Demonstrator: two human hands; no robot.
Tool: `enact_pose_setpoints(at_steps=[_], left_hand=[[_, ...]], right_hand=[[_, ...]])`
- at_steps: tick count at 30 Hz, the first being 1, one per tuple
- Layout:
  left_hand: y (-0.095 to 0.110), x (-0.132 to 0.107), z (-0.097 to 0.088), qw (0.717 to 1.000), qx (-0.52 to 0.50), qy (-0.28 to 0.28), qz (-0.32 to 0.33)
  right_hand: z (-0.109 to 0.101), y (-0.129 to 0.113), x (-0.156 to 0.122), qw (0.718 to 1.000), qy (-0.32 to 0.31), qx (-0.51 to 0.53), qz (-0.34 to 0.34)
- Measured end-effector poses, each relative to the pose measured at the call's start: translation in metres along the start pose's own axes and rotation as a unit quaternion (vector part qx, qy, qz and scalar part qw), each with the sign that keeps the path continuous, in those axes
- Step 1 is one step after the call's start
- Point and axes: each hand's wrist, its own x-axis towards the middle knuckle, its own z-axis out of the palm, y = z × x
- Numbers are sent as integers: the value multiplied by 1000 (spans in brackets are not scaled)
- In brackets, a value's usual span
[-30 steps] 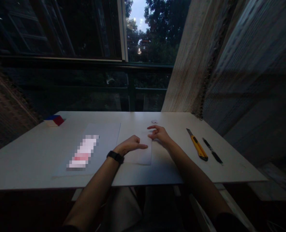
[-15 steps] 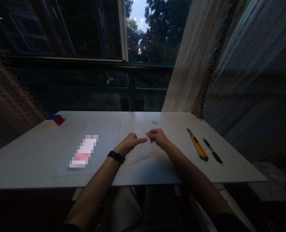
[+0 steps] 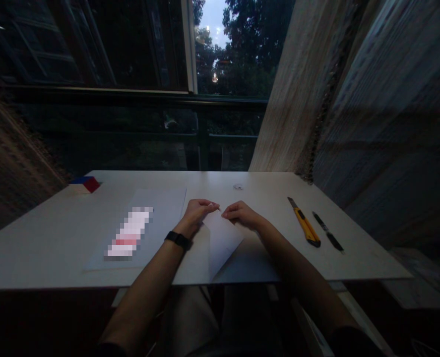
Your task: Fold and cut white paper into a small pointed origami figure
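A folded sheet of white paper point(image 3: 224, 244) is held up over the near middle of the table, its pointed lower corner toward the front edge. My left hand point(image 3: 198, 214), with a black band on the wrist, pinches its upper left edge between thumb and fingers. At the upper right edge, my right hand point(image 3: 241, 214) pinches the paper with its fingertips. The two hands are close together but apart. Parts of the paper behind the fingers are hidden.
On the white table point(image 3: 48, 243), a yellow box cutter point(image 3: 306, 225) and a black pen point(image 3: 327, 232) lie right. To the left are flat white paper point(image 3: 167, 213) under a blurred-out item point(image 3: 130, 233) and a puzzle cube point(image 3: 86, 184). A small white object point(image 3: 238, 187) lies farther back.
The paper has turned and lifted, so a pointed corner now faces me. My left hand went from a pointing thumb to a pinch slightly farther left; my right hand shifted a little.
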Motion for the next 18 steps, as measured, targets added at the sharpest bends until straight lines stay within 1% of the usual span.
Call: enact_pose_setpoints(at_steps=[4,8,11,13,14,15,16,17,18], left_hand=[[3,3,-4,998,-31,48,1],[4,5,-6,994,-57,91,6],[4,7,-10,991,-73,113,8],[4,9,-13,988,-83,130,14],[4,10,-15,985,-90,143,19],[4,11,-16,983,-98,156,25],[4,12,-17,979,-105,169,33],[4,13,-18,977,-111,179,41],[4,13,-18,975,-115,185,48]], right_hand=[[-5,-4,-3,1000,10,7,3],[-14,-4,-6,1000,-4,-2,13],[-27,-2,-9,999,-40,-15,24],[-40,-1,-12,994,-91,-35,41],[-47,-1,-14,992,-107,-39,47],[-54,-1,-16,993,-104,-38,48],[-61,0,-17,995,-86,-31,44],[-66,0,-17,998,-53,-16,31],[-69,0,-18,1000,-4,8,10]])
